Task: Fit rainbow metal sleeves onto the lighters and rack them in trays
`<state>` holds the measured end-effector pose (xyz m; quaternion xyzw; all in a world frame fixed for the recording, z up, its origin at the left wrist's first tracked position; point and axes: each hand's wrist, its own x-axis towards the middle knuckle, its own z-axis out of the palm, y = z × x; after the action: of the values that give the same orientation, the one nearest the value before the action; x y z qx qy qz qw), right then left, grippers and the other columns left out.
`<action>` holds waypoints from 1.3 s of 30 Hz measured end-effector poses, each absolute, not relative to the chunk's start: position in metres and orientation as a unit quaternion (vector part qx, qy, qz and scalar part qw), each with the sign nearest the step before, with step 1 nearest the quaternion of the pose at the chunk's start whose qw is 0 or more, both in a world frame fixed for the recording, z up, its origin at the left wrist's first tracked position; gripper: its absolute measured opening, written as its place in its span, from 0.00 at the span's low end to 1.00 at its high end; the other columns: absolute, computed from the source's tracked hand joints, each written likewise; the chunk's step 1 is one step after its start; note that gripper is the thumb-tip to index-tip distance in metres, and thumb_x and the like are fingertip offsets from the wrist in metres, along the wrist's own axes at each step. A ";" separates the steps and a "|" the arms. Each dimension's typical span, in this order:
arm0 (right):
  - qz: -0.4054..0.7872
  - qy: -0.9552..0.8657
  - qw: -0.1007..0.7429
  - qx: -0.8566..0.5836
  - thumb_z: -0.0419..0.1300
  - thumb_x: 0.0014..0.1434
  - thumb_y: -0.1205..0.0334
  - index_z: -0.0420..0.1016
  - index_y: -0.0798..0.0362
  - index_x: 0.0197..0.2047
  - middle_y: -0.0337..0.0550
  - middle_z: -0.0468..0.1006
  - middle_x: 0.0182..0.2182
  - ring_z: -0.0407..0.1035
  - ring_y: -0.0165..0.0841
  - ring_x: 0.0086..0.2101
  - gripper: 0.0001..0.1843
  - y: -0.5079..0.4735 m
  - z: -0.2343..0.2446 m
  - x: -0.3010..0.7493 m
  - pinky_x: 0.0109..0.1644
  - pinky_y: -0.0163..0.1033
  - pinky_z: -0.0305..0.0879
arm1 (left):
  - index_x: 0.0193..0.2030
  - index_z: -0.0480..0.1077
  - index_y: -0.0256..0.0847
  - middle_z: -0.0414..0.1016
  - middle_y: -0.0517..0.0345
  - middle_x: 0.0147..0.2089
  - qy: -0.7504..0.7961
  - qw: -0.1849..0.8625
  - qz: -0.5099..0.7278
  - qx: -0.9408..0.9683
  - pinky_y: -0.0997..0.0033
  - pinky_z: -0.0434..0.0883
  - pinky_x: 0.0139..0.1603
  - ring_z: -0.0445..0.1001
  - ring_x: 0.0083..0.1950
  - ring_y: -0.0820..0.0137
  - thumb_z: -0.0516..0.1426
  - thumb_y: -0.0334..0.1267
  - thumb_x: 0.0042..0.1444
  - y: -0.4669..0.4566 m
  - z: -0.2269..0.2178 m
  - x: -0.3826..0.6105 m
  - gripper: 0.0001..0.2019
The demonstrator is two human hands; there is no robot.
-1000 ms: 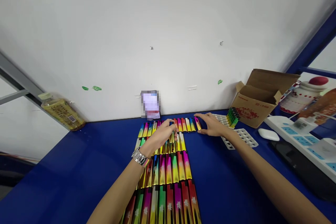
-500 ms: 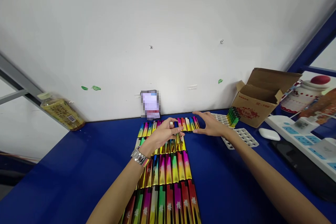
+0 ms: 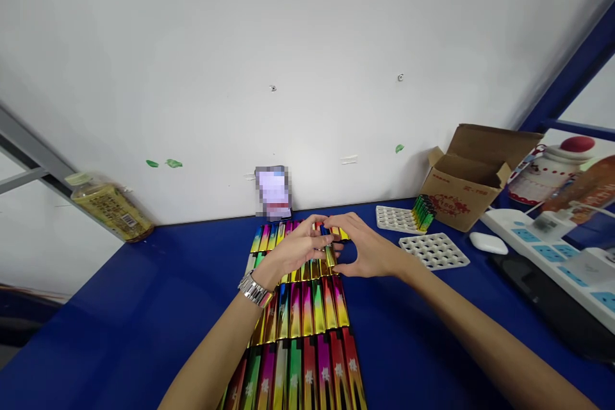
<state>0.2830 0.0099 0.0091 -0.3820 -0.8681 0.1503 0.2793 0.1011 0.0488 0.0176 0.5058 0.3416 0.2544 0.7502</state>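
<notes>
My left hand (image 3: 294,248), with a metal watch on its wrist, pinches a shiny blue-and-gold lighter (image 3: 330,255) above the rows. My right hand (image 3: 368,246) curves around the same lighter from the right, its fingertips at the top end and its thumb at the lower end. Below lie rows of metallic lighters (image 3: 306,307), side by side in red, purple, green, blue and gold. Parts of the two far rows are hidden behind my hands.
Against the wall leans a phone (image 3: 273,192). At right are a white holed tray (image 3: 435,251), another tray (image 3: 396,218) with green lighters (image 3: 423,213), an open carton (image 3: 461,192), a white case (image 3: 489,243) and a power strip (image 3: 542,250). A bottle (image 3: 113,208) stands left.
My right hand has moved left from the right end of the far row to the lighter in my left hand. The left hand stays almost in place, still holding it.
</notes>
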 end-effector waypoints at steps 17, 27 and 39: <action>0.147 -0.791 0.111 -0.584 0.66 0.43 0.59 0.59 0.48 0.49 0.47 0.66 0.50 0.60 0.44 0.49 0.31 0.063 -0.017 0.374 0.50 0.47 0.60 | 0.53 0.59 0.38 0.71 0.41 0.53 0.399 0.698 0.216 0.554 0.53 0.65 0.59 0.71 0.55 0.59 0.62 0.42 0.54 0.048 0.026 0.094 0.24; 0.150 -0.790 0.085 -0.589 0.65 0.46 0.56 0.59 0.47 0.53 0.48 0.66 0.50 0.60 0.45 0.50 0.31 0.069 -0.025 0.373 0.50 0.46 0.60 | 0.51 0.61 0.38 0.73 0.42 0.51 0.398 0.687 0.212 0.569 0.54 0.66 0.59 0.72 0.54 0.60 0.61 0.43 0.54 0.050 0.024 0.092 0.21; -0.112 -0.698 0.085 -0.702 0.49 0.62 0.51 0.65 0.55 0.48 0.57 0.72 0.45 0.66 0.51 0.46 0.18 0.041 0.014 0.388 0.43 0.49 0.63 | 0.52 0.61 0.38 0.74 0.44 0.48 0.397 0.679 0.201 0.584 0.57 0.68 0.56 0.74 0.51 0.62 0.60 0.44 0.56 0.052 0.020 0.092 0.21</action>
<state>0.3879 0.0408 0.0142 -0.7020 -0.6982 -0.1121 0.0846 0.0917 0.0524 0.0196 0.5839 0.3975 0.2013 0.6787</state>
